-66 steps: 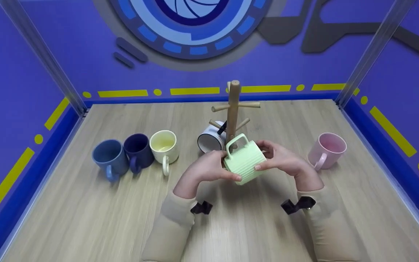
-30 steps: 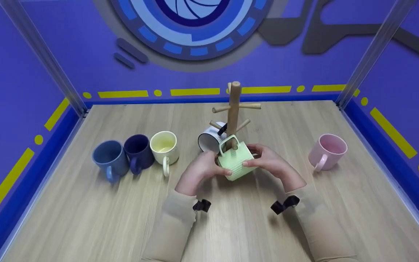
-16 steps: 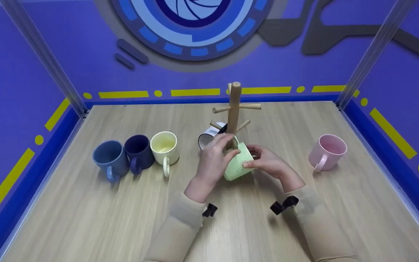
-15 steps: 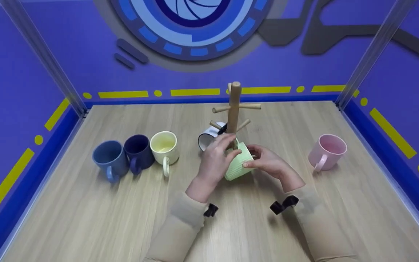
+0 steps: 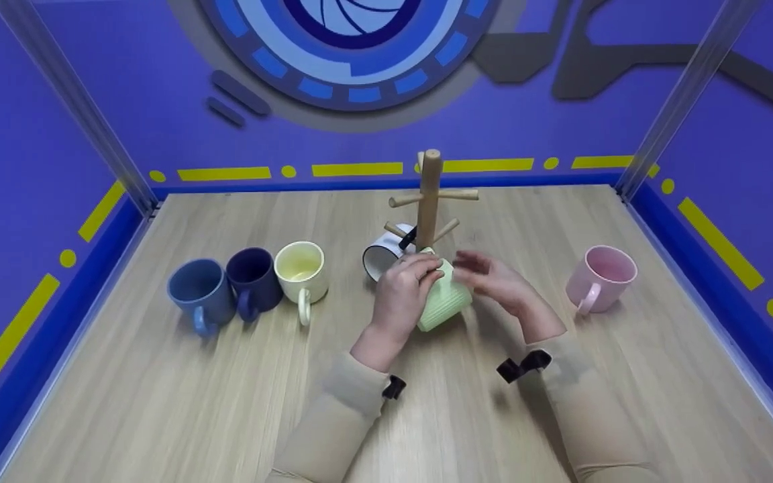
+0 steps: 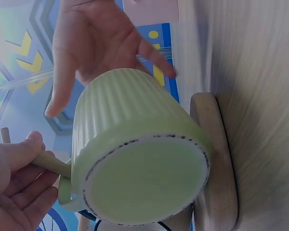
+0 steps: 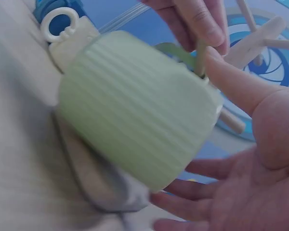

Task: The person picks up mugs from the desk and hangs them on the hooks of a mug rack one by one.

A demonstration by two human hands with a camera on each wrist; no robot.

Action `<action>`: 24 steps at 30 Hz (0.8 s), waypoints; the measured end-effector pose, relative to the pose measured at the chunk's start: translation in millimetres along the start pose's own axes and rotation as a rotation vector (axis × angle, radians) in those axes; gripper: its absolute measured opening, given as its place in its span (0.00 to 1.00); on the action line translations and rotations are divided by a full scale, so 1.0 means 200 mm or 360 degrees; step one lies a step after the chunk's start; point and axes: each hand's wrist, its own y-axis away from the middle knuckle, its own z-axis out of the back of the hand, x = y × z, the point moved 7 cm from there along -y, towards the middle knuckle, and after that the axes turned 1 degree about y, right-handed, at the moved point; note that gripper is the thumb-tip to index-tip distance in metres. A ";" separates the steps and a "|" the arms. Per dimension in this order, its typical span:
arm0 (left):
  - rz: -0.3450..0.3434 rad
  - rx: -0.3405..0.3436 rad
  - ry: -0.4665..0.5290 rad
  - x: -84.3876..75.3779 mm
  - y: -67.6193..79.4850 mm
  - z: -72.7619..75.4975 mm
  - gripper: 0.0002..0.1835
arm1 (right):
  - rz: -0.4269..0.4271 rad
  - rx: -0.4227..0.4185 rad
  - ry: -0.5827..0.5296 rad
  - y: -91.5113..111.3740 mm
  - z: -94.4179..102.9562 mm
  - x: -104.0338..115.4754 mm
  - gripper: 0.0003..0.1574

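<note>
A pale green ribbed mug hangs tilted at the front of a wooden mug tree, its base toward me. In the left wrist view its handle loops round a wooden peg. My left hand pinches that peg between thumb and fingers, close to the handle. Spread fingers show on my right hand, just off the mug's right side; the right wrist view has this hand beside the mug, holding nothing. Behind, a white mug with a dark rim hangs on the tree's left.
On the left of the wooden table stand a blue mug, a navy mug and a pale yellow mug. A pink mug stands on the right. Upper pegs jut from the post.
The green mug has moved left and back to the tree. My left hand has gone from the mug's side up to the peg by its handle. My right hand has let go of the mug.
</note>
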 end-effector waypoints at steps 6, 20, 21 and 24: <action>0.0018 -0.0014 0.0010 0.01 0.00 0.00 0.09 | 0.0124 -0.0357 -0.0328 -0.12 0.08 0.14 0.35; 0.0052 0.0009 0.0062 0.04 0.00 0.01 0.09 | 0.0303 -0.0382 -0.0620 -0.22 0.08 0.15 0.24; 0.0065 0.0010 0.0072 0.05 -0.01 0.02 0.10 | 0.0310 -0.0393 -0.0632 -0.21 0.08 0.14 0.24; 0.0124 0.0017 0.0120 0.08 -0.01 0.03 0.10 | 0.0333 -0.0433 -0.0672 -0.19 0.09 0.13 0.20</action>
